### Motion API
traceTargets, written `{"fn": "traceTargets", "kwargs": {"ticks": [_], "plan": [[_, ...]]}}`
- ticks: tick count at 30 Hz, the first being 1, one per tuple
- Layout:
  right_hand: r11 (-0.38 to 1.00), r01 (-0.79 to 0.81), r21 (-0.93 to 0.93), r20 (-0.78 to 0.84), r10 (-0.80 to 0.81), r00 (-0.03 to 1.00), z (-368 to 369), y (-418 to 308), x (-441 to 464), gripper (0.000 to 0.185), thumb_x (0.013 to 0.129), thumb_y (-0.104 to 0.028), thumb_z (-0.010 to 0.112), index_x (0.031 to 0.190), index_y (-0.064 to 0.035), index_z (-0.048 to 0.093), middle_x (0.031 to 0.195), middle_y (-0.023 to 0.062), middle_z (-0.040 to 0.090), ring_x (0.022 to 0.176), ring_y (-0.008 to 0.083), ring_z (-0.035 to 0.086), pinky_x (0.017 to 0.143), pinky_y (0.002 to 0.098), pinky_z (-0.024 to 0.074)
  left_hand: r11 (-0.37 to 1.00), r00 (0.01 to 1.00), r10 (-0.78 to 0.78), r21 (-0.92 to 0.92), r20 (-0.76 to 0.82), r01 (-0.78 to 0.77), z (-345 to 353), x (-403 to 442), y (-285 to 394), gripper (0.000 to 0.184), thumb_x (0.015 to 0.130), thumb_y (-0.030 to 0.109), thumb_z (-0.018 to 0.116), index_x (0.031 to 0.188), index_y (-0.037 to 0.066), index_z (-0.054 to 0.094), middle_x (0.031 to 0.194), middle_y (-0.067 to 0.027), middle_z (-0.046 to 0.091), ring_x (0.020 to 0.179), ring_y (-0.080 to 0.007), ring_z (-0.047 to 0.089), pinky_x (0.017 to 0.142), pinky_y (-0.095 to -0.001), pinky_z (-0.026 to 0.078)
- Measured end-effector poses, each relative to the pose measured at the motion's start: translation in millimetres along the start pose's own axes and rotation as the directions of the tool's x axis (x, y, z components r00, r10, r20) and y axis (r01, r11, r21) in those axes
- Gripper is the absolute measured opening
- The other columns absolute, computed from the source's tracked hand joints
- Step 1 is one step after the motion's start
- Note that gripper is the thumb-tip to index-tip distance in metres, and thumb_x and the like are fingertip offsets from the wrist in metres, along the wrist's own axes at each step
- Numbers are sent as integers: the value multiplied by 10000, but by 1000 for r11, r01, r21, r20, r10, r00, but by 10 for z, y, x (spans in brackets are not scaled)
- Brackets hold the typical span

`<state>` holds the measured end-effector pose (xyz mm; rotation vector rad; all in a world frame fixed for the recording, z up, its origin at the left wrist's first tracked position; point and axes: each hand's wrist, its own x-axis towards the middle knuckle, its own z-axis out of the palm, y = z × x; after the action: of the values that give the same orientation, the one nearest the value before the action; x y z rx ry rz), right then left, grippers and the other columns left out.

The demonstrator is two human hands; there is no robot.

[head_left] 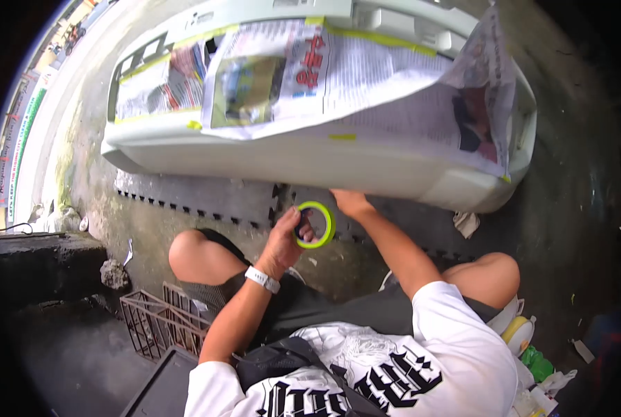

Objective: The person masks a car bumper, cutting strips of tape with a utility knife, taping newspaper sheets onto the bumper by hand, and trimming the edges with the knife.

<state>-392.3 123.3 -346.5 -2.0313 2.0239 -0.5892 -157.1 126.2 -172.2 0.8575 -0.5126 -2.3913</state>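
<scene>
My left hand (pixel 281 242) is closed around a roll of yellow-green masking tape (pixel 330 237), its thumb and fingers through and about the ring. A white car bumper (pixel 276 156) lies in front of me. Newspaper sheets (pixel 366 76) cover its upper part, held along the top by strips of yellow tape (pixel 387 42). At the right, a corner of the newspaper stands up loose. My right hand (pixel 351 202) is at the bumper's lower edge, right of the tape roll; its fingertips are hidden there, so its grip does not show.
Grey interlocking foam mats (pixel 192 198) lie under the bumper on the concrete floor. A metal crate (pixel 150 323) and a black box (pixel 168 382) stand at my left. Bags and small containers (pixel 533 361) are at my right. A crumpled cloth (pixel 466 224) lies near the bumper.
</scene>
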Motion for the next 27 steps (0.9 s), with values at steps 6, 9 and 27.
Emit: {"fn": "traceTargets", "kwargs": {"ticks": [6,9,27], "plan": [[942,43,-332,319,69,945,-19,62,-286,203,936,-194,606,1061,-79,718,1143,138,686,1214,339,635,1055,540,468,999,999,-15,-34,-49,14,-4,87,-6,224,1102,228,572,1168,17,607,786,0,443,713,-131,464,670,-302,458],[938,80,-336,360,50,932,-64,150,-492,146,928,-188,607,994,-102,705,1061,110,668,1186,316,650,1001,533,492,999,998,-23,-24,-50,22,37,69,6,222,1104,230,579,1136,13,612,787,4,458,718,-118,476,656,-273,445],[881,-168,443,271,48,961,-2472,-784,-1023,210,902,-136,761,1023,-32,624,776,101,621,687,186,566,665,358,489,959,991,111,-254,-70,-125,-26,35,143,314,1082,344,611,1154,40,648,786,6,567,724,-127,565,639,-251,485]]}}
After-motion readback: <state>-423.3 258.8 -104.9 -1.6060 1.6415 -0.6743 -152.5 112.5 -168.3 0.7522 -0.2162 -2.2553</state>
